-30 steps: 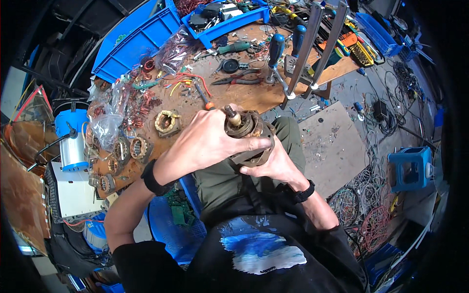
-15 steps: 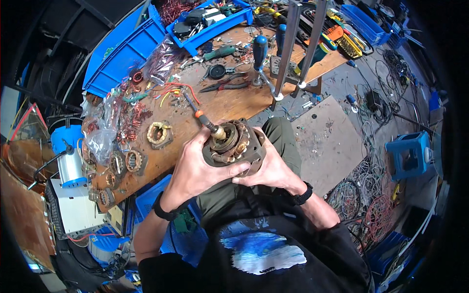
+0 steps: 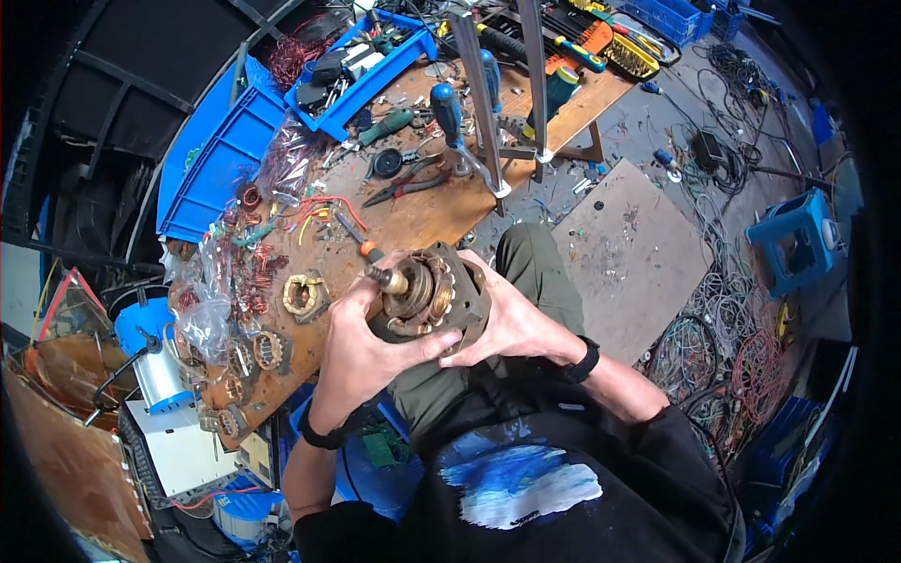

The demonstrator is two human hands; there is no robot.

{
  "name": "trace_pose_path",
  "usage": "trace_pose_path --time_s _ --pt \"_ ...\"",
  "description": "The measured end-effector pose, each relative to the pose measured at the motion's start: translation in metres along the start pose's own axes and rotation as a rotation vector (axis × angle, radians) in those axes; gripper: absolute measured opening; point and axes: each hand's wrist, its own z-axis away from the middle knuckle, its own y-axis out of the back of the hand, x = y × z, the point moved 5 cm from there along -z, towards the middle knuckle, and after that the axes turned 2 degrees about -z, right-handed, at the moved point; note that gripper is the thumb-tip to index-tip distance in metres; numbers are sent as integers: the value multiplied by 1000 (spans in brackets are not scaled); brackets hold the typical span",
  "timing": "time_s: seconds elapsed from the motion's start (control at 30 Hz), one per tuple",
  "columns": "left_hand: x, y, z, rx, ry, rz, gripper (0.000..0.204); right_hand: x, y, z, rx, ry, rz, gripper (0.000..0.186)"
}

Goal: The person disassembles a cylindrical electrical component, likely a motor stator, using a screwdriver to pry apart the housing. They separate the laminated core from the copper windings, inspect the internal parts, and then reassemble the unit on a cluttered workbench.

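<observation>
My left hand (image 3: 366, 345) and my right hand (image 3: 510, 324) both grip a dirty, square metal motor part (image 3: 474, 300) from opposite sides, above my lap. Its top shows a ring of copper windings (image 3: 439, 302) around a round centre, and a stepped shaft (image 3: 394, 281) sticks out toward the upper left. My left thumb lies along the near edge; the fingers beneath are partly hidden. Behind the shaft on the wooden bench lies an orange-handled screwdriver (image 3: 370, 251). A loose wound stator (image 3: 300, 296) sits to the left of my left hand.
Wooden bench (image 3: 441, 220) carries pliers (image 3: 404, 188), screwdrivers, upright metal bars (image 3: 481, 98), wire scraps and several stators. Blue bins (image 3: 221, 159) stand behind. A metal cylinder (image 3: 155, 366) is at left. Right, floor holds a board (image 3: 629, 253), tangled cables and a blue stool (image 3: 793, 244).
My left hand has moved from over the motor's top down to its side, uncovering the windings. The motor and both hands sit further left in view, the shaft leaning more leftward; the view has shifted.
</observation>
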Motion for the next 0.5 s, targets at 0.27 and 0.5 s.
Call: trace_pose_path --time_s 0.27,0.5 --pt "-1 1 -16 57 -170 240 30 4 -5 4 28 3 -102 114" --pt "-12 -2 -19 8 -248 355 42 2 -7 11 -105 -50 -28 97"
